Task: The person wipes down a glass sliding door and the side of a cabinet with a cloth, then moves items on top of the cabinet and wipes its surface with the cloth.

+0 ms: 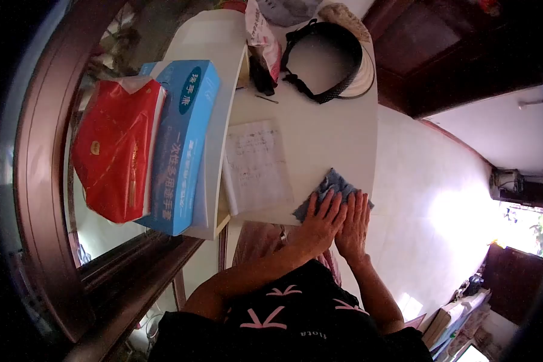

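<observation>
A grey-blue cloth (332,181) lies on the white tabletop (332,133), near its front right edge. Both hands press down on it side by side, touching each other. My left hand (324,222) rests flat with fingers stretched over the cloth. Beside it, my right hand (352,228) also lies flat, fingers extended over the cloth's right part. Left of the cloth, a sheet of paper with handwriting (258,163) lies on the table.
A black-banded visor (326,95) and a pink-and-white packet (263,36) sit at the table's far end. On the raised shelf at left, a red package (114,151) stands beside a blue box (184,145). A dark wooden frame (48,169) borders the left side.
</observation>
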